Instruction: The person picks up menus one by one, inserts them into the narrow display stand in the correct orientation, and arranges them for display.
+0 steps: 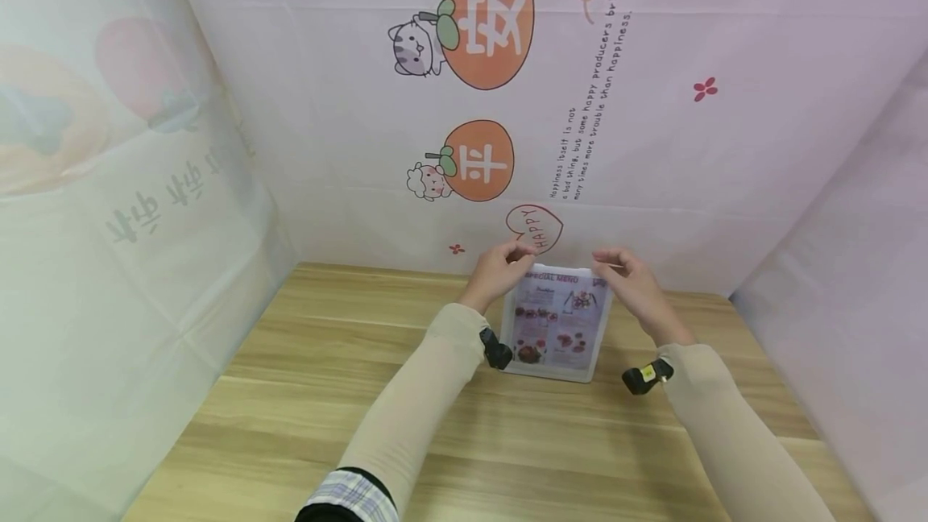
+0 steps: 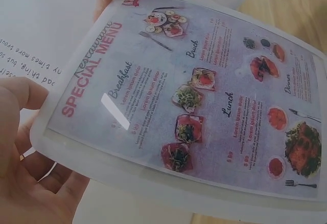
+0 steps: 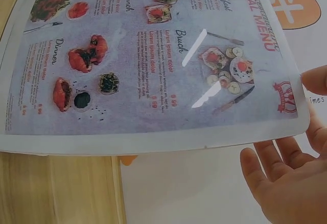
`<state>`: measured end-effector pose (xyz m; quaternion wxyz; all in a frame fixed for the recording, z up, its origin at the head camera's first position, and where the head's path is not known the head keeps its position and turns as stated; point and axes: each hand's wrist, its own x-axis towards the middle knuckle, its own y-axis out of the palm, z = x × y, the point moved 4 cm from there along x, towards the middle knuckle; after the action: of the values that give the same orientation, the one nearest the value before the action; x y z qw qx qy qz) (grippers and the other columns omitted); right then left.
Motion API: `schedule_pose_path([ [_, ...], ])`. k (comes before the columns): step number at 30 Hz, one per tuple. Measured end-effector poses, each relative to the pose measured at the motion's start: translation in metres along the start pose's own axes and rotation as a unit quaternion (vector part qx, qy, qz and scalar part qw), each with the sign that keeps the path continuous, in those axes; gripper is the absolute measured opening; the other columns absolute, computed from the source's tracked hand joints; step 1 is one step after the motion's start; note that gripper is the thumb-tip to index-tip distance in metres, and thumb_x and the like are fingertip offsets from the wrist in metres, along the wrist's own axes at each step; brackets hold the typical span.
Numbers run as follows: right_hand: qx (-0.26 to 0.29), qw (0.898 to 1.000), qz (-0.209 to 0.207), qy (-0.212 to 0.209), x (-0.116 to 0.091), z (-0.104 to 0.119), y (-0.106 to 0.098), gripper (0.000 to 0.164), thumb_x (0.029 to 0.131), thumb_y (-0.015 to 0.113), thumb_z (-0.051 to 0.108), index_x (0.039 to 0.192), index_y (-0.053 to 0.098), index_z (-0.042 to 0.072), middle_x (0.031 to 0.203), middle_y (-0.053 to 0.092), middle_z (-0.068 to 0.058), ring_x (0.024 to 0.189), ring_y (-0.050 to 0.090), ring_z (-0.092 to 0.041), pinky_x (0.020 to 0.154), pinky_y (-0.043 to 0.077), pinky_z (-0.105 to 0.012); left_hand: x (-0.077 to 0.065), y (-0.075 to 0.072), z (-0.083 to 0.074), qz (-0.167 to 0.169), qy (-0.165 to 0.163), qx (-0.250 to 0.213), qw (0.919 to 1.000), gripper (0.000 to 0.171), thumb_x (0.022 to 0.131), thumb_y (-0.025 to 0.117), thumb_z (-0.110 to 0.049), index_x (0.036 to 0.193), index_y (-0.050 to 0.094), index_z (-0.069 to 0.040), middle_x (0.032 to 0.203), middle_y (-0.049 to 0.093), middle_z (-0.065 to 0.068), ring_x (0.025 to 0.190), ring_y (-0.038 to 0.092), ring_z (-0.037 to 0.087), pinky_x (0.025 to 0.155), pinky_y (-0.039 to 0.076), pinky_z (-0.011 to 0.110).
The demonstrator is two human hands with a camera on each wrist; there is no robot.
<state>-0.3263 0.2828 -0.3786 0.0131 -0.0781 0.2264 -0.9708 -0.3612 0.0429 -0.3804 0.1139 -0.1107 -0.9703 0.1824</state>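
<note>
A menu (image 1: 554,321) headed "Special Menu", with food pictures and a white border, is tilted up near the back of the table. My left hand (image 1: 496,274) holds its upper left corner; in the left wrist view the thumb is at the corner and the fingers (image 2: 64,185) are behind it. At the upper right corner, my right hand (image 1: 638,292) grips the border, its fingers (image 3: 260,170) partly hidden behind the menu. Glare streaks lie on the menu's glossy face (image 3: 138,81). Whether its lower edge touches the table cannot be told.
The wood-grain table (image 1: 319,393) extends in front and to both sides. Behind it hangs a pale printed cloth (image 1: 348,151) with orange fruit drawings and lettering. More cloth hangs on the left (image 1: 145,304) and on the right (image 1: 855,264).
</note>
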Motion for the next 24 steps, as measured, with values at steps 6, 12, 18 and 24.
schedule_pose_path([
  [6, 0.007, 1.0, 0.002, 0.004, -0.001, -0.002, 0.002, 0.055, 0.105, 0.051, 0.036, 0.145, 0.044, -0.001, 0.138, 0.05, -0.024, 0.114, 0.05, -0.026, 0.104, 0.037, -0.051, -0.002, 0.001, 0.002, -0.001, -0.003, 0.001, 1.0, 0.015, 0.101, 0.06, -0.033, 0.108, 0.071, -0.026, 0.107, 0.066, -0.014, 0.103, 0.059, 0.007, 0.092, 0.05, 0.032],
  [12, 0.015, 1.0, 0.007, 0.005, -0.002, -0.004, 0.004, 0.057, 0.106, 0.049, 0.039, 0.147, 0.042, 0.0, 0.139, 0.049, -0.023, 0.118, 0.047, -0.028, 0.106, 0.035, -0.055, -0.003, 0.0, 0.006, 0.001, -0.005, 0.006, 1.0, 0.021, 0.101, 0.059, -0.038, 0.113, 0.07, -0.024, 0.108, 0.066, -0.015, 0.104, 0.059, 0.007, 0.092, 0.049, 0.032],
  [18, 0.005, 1.0, 0.001, 0.006, -0.008, 0.001, 0.001, 0.059, 0.106, 0.046, 0.042, 0.147, 0.04, -0.001, 0.148, 0.042, -0.024, 0.134, 0.039, -0.039, 0.11, 0.029, -0.062, -0.004, -0.003, 0.008, 0.002, 0.006, -0.001, 1.0, 0.026, 0.1, 0.059, -0.04, 0.115, 0.07, -0.022, 0.105, 0.065, -0.013, 0.099, 0.06, 0.008, 0.088, 0.05, 0.032],
  [24, -0.013, 1.0, -0.02, -0.013, -0.014, 0.011, -0.009, 0.054, 0.107, 0.047, 0.036, 0.143, 0.043, -0.003, 0.15, 0.041, -0.024, 0.138, 0.037, -0.042, 0.109, 0.032, -0.061, -0.008, -0.017, 0.0, -0.006, 0.022, -0.001, 0.9997, 0.028, 0.101, 0.06, -0.037, 0.119, 0.069, -0.018, 0.107, 0.066, -0.011, 0.1, 0.059, 0.009, 0.089, 0.05, 0.033],
])
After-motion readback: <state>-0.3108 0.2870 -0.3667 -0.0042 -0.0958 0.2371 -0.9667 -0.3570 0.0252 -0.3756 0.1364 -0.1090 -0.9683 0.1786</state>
